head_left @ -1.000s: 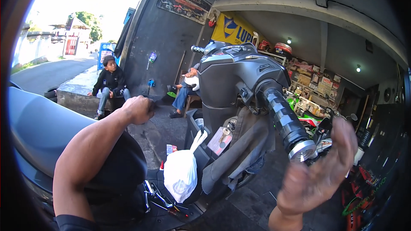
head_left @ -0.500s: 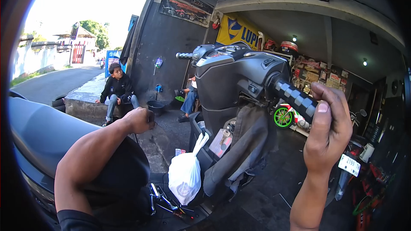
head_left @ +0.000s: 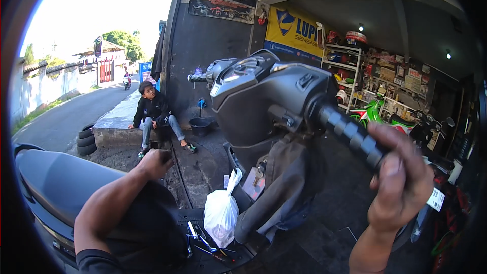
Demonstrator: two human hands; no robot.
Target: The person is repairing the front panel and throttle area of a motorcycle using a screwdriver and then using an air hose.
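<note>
In front of me are the dark grey handlebar cover (head_left: 284, 89) and front of a scooter, with a far left grip (head_left: 198, 77). My right hand (head_left: 403, 185) curls its fingers round the outer end of the black and grey right handlebar grip (head_left: 352, 134). My left hand (head_left: 154, 164) is closed above my dark-clothed leg, apart from the handlebar; whatever may lie inside its fingers is hidden. A white plastic bag (head_left: 221, 215), tied at the top, hangs or stands by the footboard. Dark cloth (head_left: 284, 187) drapes below the handlebar, beside keys (head_left: 259, 172).
Several metal hand tools (head_left: 200, 238) lie on the footboard near the bag. The grey seat (head_left: 66, 177) is at left. A person (head_left: 152, 111) sits on a low ledge beside a black basin (head_left: 200, 126). Stacked tyres (head_left: 86, 141) stand by the road; a green motorbike (head_left: 375, 109) is at right.
The view has shifted, and the handlebar appears lower, its left grip further left. My right hand is lower and further right, its fingers more spread at the grip end. My left hand stays closed.
</note>
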